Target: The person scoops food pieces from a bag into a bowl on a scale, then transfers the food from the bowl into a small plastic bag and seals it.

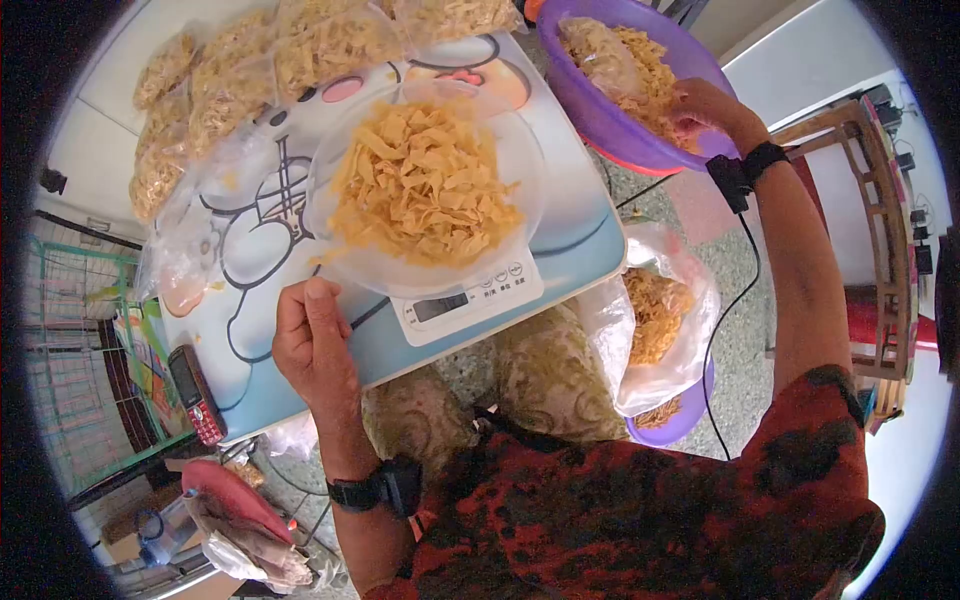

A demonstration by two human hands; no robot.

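Observation:
My left hand (pixel 312 325) rests at the table's near edge with its fingers curled and the thumb against them; whether anything is between them is too small to tell. Beside it, a clear round bowl (pixel 527 175) full of pale yellow flat chips (pixel 425 185) stands on a white digital scale (pixel 470 303). To the right, my right hand (pixel 710 115) reaches into a purple basin (pixel 560 75) of similar chips, its fingertips bent down against them. A bag of chips (pixel 600 58) lies inside that basin.
Filled clear bags (pixel 235 65) line the table's (pixel 575 190) far and left edges. A phone (pixel 196 393) lies at the left corner. Below the right edge are an open white plastic bag (pixel 600 345) of chips and a smaller purple basin (pixel 690 412). A black cable (pixel 735 320) hangs from my right wrist.

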